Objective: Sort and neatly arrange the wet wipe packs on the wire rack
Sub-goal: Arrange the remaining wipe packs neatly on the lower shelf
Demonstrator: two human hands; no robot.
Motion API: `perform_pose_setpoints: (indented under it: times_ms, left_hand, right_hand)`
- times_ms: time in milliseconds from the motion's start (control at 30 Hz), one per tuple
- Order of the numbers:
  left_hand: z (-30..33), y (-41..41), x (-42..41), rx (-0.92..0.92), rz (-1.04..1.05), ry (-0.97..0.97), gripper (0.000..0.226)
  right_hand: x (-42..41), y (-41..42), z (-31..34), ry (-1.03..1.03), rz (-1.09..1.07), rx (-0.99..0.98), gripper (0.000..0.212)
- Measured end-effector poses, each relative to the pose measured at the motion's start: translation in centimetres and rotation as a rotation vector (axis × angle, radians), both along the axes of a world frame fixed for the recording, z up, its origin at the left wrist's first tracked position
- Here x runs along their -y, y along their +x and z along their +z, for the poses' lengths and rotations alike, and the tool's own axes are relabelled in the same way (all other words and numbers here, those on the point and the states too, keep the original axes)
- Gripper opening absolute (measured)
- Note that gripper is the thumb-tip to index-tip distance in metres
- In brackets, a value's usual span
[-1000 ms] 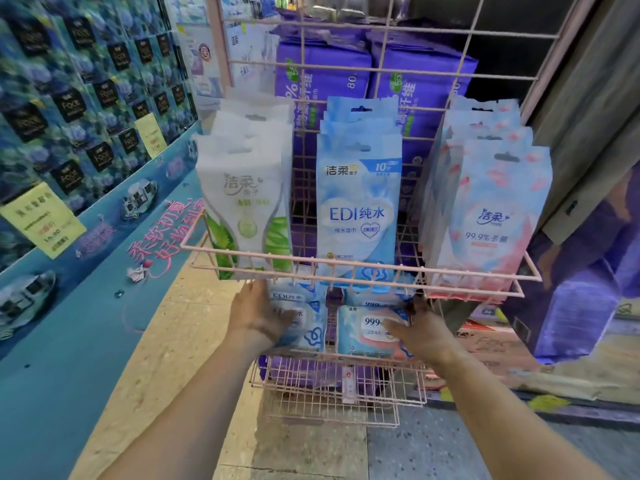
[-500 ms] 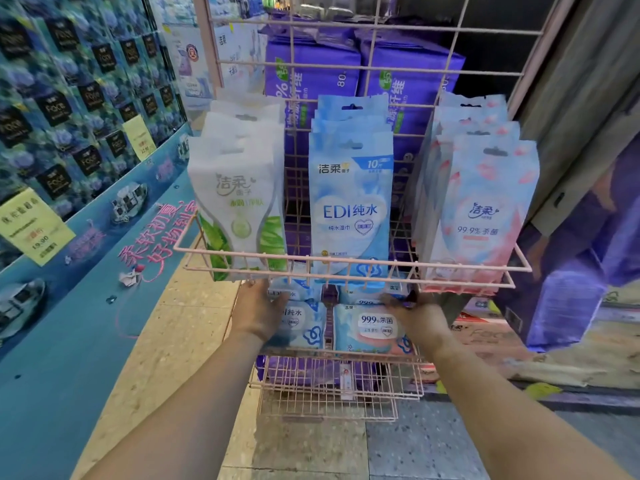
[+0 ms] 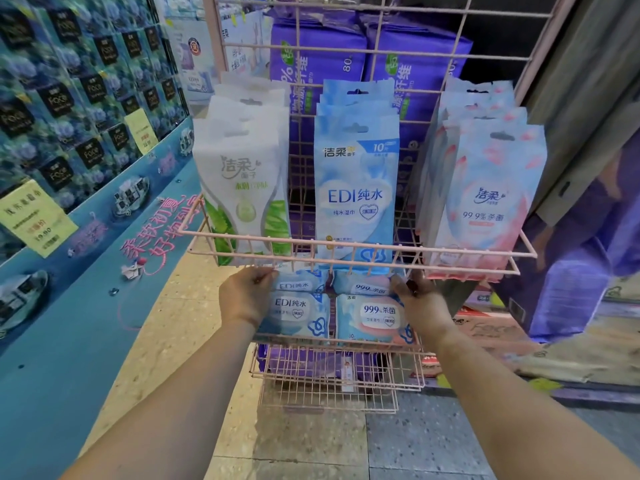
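**Squaring middle-shelf packs**

My left hand (image 3: 246, 296) presses, fingers curled, on the left edge of the EDI packs (image 3: 298, 308); right hand (image 3: 420, 299) grips the right edge of the 999 packs (image 3: 375, 317). Both stacks sit side by side on the rack (image 3: 353, 253) middle shelf. Top shelf looks done: white, blue, pink rows upright. Bottom shelf probably still to check. Shop aisle, tiled floor, blue display at left.

Two hands (image 3: 247, 294), three upright pack rows (image 3: 356, 188), four flat packs (image 3: 372, 318) beneath.
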State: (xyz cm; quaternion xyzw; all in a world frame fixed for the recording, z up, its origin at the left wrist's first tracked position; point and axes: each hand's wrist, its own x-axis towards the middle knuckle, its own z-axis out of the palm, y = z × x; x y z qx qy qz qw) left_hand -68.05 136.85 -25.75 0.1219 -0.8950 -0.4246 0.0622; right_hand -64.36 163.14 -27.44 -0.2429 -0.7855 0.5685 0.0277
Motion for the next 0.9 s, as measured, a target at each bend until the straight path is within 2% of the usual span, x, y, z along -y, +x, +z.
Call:
perform_pose_setpoints:
  times_ms: [133, 233, 333, 467, 600, 667, 767, 900]
  left_hand:
    - [0.4, -0.6, 0.3, 0.013, -0.027, -0.025, 0.023]
    - [0.5, -0.8, 0.8, 0.077, -0.028, 0.077, 0.027]
    - [1.2, -1.0, 0.4, 0.126, 0.048, 0.204, 0.03]
    - [1.0, -1.8, 0.4, 0.165, 0.097, 0.192, 0.026]
    - [0.6, -1.5, 0.8, 0.108, 0.17, 0.358, 0.024]
    - [0.4, -1.7, 0.8, 0.108, 0.175, 0.351, 0.025]
    - [-0.3, -2.8, 0.9, 0.126, 0.188, 0.332, 0.019]
    - [-0.5, -3.2, 0.7, 0.183, 0.199, 0.325, 0.03]
  right_hand:
    - [0.6, -0.2, 0.5, 0.055, 0.039, 0.021, 0.018]
    - [1.0, 0.0, 0.7, 0.017, 0.054, 0.035, 0.018]
    - [1.3, 0.0, 0.9, -0.052, 0.075, 0.088, 0.01]
    - [1.3, 0.0, 1.2, -0.061, 0.047, 0.14, 0.041]
    - [1.1, 0.6, 1.6, 0.085, 0.07, 0.166, 0.049]
    - [1.1, 0.6, 1.4, 0.117, 0.089, 0.155, 0.048]
    - [1.4, 0.1, 1.0, 0.037, 0.061, 0.112, 0.036]
    - [1.3, -0.6, 1.1, 0.246, 0.054, 0.162, 0.043]
